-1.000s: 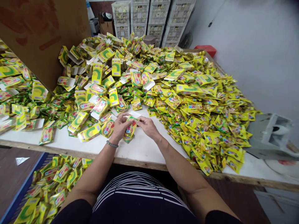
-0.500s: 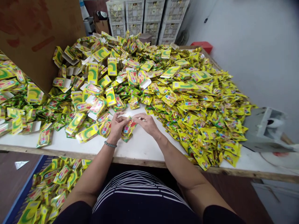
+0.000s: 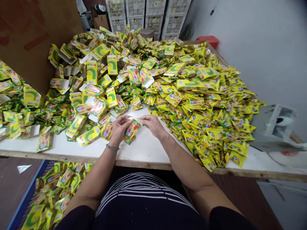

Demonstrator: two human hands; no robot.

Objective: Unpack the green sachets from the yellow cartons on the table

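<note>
Near the table's front edge, a green and yellow packet (image 3: 133,127) with red pictures is pinched between my two hands. My left hand (image 3: 120,127), with a beaded bracelet at the wrist, grips its upper left side. The fingertips of my right hand (image 3: 153,125) close on its upper right corner. Just under it lies another packet (image 3: 129,140), partly covered. Small yellow boxes (image 3: 112,97), some with white flaps open, are heaped to the left and behind. A large pile of yellow packets (image 3: 206,115) spreads to the right.
A blue crate (image 3: 25,199) of filled packs stands below the table (image 3: 144,155) at the lower left. A cardboard box (image 3: 35,41) leans at the upper left. A grey and white device (image 3: 275,127) sits at the right. White crates (image 3: 135,9) are stacked behind.
The packet between my hands has turned and shows more of its printed face. My right fingers have moved slightly right along its top edge. The view has shifted a little.
</note>
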